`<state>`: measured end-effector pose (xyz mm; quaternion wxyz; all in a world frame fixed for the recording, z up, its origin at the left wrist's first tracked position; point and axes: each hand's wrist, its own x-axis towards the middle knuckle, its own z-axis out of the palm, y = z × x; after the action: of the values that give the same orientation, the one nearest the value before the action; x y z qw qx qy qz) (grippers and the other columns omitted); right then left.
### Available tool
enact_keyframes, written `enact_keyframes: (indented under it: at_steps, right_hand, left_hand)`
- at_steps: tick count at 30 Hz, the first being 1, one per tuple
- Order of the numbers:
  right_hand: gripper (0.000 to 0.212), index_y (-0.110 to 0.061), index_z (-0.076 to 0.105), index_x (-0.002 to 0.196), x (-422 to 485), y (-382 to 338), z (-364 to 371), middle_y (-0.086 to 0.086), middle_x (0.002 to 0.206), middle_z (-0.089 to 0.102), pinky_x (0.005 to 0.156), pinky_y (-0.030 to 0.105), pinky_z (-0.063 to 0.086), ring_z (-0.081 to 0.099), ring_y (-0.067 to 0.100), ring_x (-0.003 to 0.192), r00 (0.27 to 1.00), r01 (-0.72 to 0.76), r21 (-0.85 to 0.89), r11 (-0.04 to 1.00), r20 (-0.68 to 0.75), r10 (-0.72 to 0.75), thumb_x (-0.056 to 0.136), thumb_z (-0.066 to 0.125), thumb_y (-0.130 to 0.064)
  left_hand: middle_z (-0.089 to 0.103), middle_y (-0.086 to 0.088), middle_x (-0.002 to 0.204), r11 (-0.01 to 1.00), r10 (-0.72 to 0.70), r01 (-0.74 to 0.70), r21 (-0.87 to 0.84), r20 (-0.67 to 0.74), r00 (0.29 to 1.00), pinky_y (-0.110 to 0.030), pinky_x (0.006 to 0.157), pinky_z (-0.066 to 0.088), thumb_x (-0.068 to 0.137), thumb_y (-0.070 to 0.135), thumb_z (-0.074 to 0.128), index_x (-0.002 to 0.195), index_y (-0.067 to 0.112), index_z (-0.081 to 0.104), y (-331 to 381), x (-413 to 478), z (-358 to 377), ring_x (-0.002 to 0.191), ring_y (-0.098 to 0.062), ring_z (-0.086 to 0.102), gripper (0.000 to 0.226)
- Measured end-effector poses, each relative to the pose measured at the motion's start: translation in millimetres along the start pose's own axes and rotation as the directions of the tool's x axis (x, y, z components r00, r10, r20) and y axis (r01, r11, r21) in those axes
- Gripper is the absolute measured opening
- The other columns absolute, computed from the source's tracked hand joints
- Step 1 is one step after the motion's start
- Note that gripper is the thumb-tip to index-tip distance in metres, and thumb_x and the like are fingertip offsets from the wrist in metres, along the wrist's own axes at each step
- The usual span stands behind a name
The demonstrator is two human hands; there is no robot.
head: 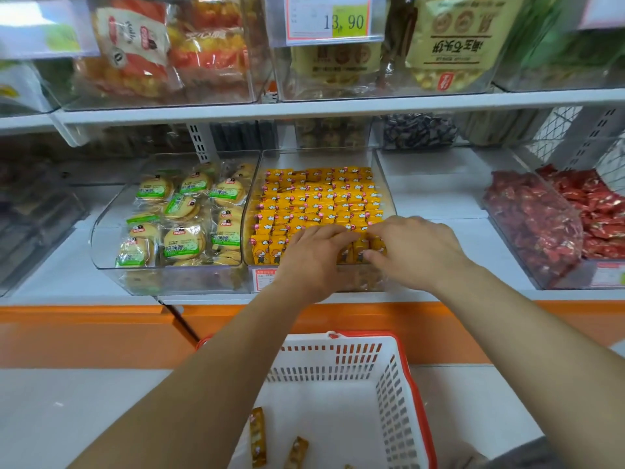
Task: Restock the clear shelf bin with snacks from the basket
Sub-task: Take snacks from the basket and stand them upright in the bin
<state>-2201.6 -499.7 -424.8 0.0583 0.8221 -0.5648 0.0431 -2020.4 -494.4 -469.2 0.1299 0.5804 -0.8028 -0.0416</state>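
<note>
Forward, left hand [314,257] fingers flat on yellow packs [321,201], right hand [417,252] pinching some

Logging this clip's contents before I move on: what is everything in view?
bin: one, clear, lower shelf middle
yellow packs: many, yellow, rows in the bin
biscuit packs: many, green and yellow, bin to the left
red packs: many, red, bin to the right
price tag: one, white and yellow, upper shelf edge
basket: one, white with red rim, below the shelf
loose packs: at least two, orange-brown, basket floor
left grip: one, on the front yellow packs
right grip: one, beside it on the same packs
</note>
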Motion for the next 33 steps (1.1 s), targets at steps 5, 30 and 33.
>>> enact_keyframes:
  at_steps: [5,30,33]
  right_hand:
    - [0.026,-0.040,0.065,0.102,-39,-12,-11,-0.013,0.102,0.067,0.064,0.031,0.036,0.063,0.018,0.094,0.979,0.017,0.197,0.980,-0.201,0.023,0.086,0.055,-0.058]
    - [0.051,-0.015,0.054,0.121,-185,-107,371,0.007,0.123,0.053,0.085,0.035,0.049,0.055,0.026,0.110,0.411,-0.329,0.210,0.921,0.910,-0.060,0.079,0.080,-0.029]
    - [0.037,-0.014,0.060,0.110,-187,-113,376,0.009,0.114,0.060,0.073,0.032,0.047,0.060,0.026,0.102,0.424,-0.228,0.153,0.962,0.905,-0.043,0.079,0.077,-0.024]
  left_hand:
    - [0.067,0.005,0.112,0.980,-0.002,-0.043,-0.192,-0.226,0.974,-0.034,0.084,0.050,0.090,0.047,0.060,0.114,0.027,0.068,0,-66,-7,0.102,-0.016,0.059,0.032]
    - [0.040,-0.017,0.142,0.511,-0.674,0.859,0.000,0.621,0.401,-0.052,0.099,0.050,0.092,0.035,0.073,0.150,0.013,0.025,-123,-240,295,0.127,-0.042,0.052,0.078]
    - [0.048,-0.016,0.130,0.531,-0.698,0.847,-0.016,0.559,0.447,-0.051,0.091,0.053,0.090,0.027,0.074,0.136,0.014,0.031,-127,-240,304,0.115,-0.042,0.058,0.064]
